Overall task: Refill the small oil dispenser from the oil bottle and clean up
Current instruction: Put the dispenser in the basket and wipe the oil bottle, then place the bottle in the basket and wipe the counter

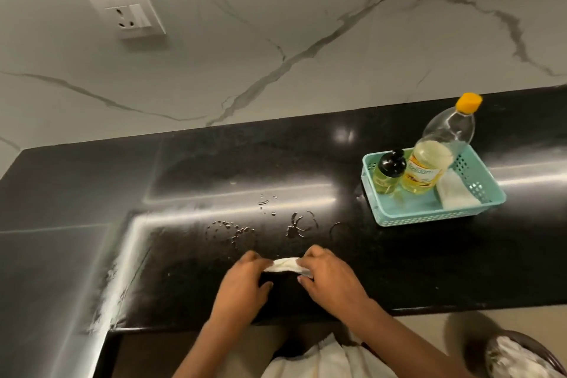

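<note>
Teal basket (pixel 429 218) on the right of black counter (pixel 399 270) holds small oil dispenser (pixel 388 173) and oil bottle (pixel 429 166), touching, both upright and capped. The bottle is about half full. Folded white cloth (pixel 455 193) sits in the basket's right end. Left hand (pixel 242 282) and right hand (pixel 331 276) each pinch an end of white tissue (pixel 283 264) near the counter's front edge, long axis left-right. Oil smears (pixel 242 232) lie just beyond.

Black counter (pixel 214 169). Teal basket (pixel 429 215) stands at right, nearer back edge. Oil rings & droplets (pixel 299 226) lie approx. centre, toward front edge. White tissue (pixel 283 264) near front edge; contact w/ surface unclear.
</note>
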`<action>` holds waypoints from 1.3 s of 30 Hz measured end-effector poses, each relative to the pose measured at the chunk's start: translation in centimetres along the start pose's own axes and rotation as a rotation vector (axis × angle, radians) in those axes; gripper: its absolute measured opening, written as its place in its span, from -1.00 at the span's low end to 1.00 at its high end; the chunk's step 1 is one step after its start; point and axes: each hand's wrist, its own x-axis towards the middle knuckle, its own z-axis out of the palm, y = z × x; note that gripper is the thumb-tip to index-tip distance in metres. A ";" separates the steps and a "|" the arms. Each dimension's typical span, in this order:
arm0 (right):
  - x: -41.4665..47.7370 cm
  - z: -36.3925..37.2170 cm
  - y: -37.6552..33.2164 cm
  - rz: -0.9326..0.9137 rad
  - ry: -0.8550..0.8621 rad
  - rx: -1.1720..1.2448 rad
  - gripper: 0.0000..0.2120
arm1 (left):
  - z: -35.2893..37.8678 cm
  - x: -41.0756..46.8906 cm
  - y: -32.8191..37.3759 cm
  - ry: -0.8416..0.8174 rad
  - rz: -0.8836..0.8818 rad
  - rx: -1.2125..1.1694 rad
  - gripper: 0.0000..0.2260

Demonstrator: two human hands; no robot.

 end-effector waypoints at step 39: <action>-18.2 -3.5 7.7 0.654 0.922 0.844 -0.84 | 7.9 2.4 21.7 -0.444 0.401 -0.736 -0.85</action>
